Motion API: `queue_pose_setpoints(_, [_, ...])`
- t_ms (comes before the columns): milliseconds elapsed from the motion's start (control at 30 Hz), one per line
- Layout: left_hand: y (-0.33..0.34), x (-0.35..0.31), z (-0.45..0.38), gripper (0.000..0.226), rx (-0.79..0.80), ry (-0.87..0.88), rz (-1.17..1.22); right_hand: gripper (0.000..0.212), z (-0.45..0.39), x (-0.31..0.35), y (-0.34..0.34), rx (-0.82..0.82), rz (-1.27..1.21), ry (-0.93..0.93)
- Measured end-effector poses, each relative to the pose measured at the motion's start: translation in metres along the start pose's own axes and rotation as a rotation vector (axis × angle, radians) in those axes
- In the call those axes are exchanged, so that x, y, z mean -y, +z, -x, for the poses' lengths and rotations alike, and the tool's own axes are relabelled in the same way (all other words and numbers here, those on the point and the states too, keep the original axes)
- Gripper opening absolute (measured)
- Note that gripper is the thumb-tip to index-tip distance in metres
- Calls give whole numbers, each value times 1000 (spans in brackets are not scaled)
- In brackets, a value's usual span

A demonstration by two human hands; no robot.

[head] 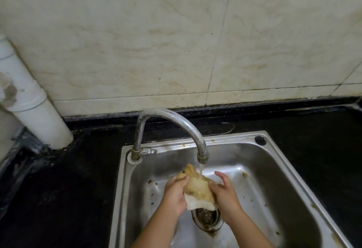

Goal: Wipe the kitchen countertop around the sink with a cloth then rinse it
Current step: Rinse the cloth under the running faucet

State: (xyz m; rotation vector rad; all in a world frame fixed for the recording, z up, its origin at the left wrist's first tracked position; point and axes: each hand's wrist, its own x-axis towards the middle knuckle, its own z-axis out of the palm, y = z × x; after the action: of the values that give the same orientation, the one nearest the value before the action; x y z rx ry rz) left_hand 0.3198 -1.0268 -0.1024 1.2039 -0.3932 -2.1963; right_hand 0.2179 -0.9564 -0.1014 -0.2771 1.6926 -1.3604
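A stained yellowish-white cloth (198, 189) is bunched over the steel sink (274, 169), right under the running water from the curved metal faucet (176, 122). My left hand (174, 193) grips the cloth's left end, fingers curled round it. My right hand (225, 191) holds the right end, with the index finger lifted off. Both hands sit above the drain strainer (207, 218). The dark countertop (58, 189) surrounds the sink and looks wet on the left.
A white pipe (35, 106) stands at the back left corner against the tiled wall (176, 42). The faucet handle (149, 152) points right from its base. Brown specks dot the sink floor. A round hole (260, 140) marks the sink's back right rim.
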Motion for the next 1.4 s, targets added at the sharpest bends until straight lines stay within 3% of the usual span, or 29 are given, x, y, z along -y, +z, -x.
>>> queue_pose_setpoints(67, [-2,0,-7,20,-30,20,-11,25,-5,-2,4,18,49,2])
queue_pose_setpoints(267, [5,8,-28,13,-224,70,-103,37,-1,-12,4,-48,257,-256])
queue_pose_setpoints(400, [18,17,-25,8,-189,28,-124,27,9,-17,3,-17,375,-403])
queue_pose_setpoints(500, [25,24,-26,25,-176,13,-143,15,14,-19,9,-1,655,-412])
queue_pose_setpoints(567, [29,25,-23,31,-192,3,-127,49,8,-24,7,5,781,-403])
queue_pose_setpoints(600, [30,24,-20,31,-195,-7,-86,49,6,-23,8,26,823,-369])
queue_pose_setpoints(700, [25,23,-11,31,-190,21,-9,13,-5,-23,9,98,903,-297])
queue_pose_setpoints(800, [17,22,-7,29,-154,70,-8,19,-14,-25,9,38,822,-329])
queue_pose_setpoints(900, [14,22,-5,13,-88,152,-47,25,-20,-21,0,-33,467,-87])
queue_pose_setpoints(967, [10,21,-5,20,-32,189,-84,41,-22,-17,-10,135,332,170])
queue_pose_setpoints(1033, [6,17,-4,28,34,185,-99,31,-19,-12,-18,255,164,297])
queue_pose_setpoints(1100, [4,15,-5,32,50,197,-139,14,-20,-8,-21,215,44,184])
queue_pose_setpoints(1233, [-5,23,-12,44,-29,119,-249,18,-19,-6,-13,174,236,-168])
queue_pose_setpoints(1333, [-12,26,-11,64,31,-48,-278,24,-15,-1,-7,220,164,-176])
queue_pose_setpoints(1400, [-15,28,-10,73,84,-67,-272,28,-15,2,-7,220,41,-143])
